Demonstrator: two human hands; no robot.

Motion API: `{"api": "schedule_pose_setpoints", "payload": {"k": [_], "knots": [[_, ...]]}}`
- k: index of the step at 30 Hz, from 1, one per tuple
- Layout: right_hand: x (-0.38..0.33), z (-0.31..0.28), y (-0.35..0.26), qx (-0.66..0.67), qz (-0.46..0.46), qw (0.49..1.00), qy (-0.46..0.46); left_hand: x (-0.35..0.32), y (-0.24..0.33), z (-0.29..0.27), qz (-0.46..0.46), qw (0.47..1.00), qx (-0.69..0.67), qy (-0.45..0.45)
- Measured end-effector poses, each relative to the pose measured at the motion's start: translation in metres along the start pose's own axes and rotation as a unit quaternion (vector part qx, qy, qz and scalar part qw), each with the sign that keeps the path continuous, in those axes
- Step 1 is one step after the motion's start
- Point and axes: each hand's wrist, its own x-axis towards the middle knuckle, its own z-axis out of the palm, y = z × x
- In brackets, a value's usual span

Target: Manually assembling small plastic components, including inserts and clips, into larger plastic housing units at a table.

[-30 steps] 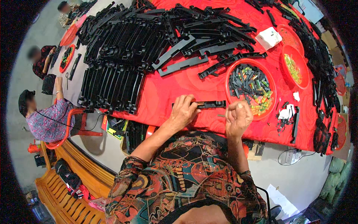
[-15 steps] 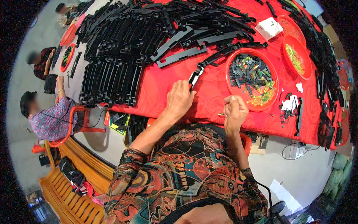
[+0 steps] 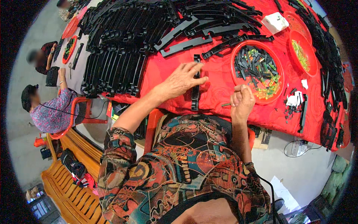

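Note:
A long black plastic strip with notched ends (image 3: 195, 98) lies on the red tablecloth in front of me, pointing away from my body. Over its middle reaches my left hand (image 3: 181, 80), fingers stretched and thumb apart; whether the fingertips touch the strip I cannot tell. To the right, my right hand (image 3: 242, 104) is closed beside a red bowl (image 3: 280, 89), and a small thin dark-green stick (image 3: 226, 105) pokes out of its left side. Inside that bowl are short black pieces (image 3: 250, 69) and yellow-green pieces (image 3: 266, 89).
Rows of black plastic strips (image 3: 113, 76) are stacked at the left, with a loose heap behind. A second red bowl (image 3: 311, 61) of yellowish bits, a white block (image 3: 275, 23) and crumpled white paper (image 3: 294, 99) lie to the right. Another person (image 3: 54, 110) sits at the far left.
The black strip, tilted away in my left hand before, now lies closer on the cloth. My left hand has loosened and spread its fingers. My right hand stays closed beside the bowl.

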Motion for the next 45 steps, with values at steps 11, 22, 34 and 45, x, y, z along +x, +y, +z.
{"api": "schedule_pose_setpoints", "payload": {"k": [11,22,34,45], "knots": [[0.005,-0.013,-0.02,0.124,-0.052,0.991,0.014,0.001,0.003,0.014,-0.043,0.997,-0.058,-0.011],[0.024,0.019,0.01,0.135,-0.073,0.988,-0.001,-0.017,0.014,0.028,-0.072,0.98,-0.124,0.136],[0.029,0.029,0.041,0.067,-0.065,0.995,0.02,-0.022,0.03,0.043,-0.125,0.982,-0.085,0.112],[0.031,0.023,0.005,0.123,-0.09,0.988,-0.018,-0.017,0.036,0.039,-0.152,0.976,-0.093,0.128]]}}
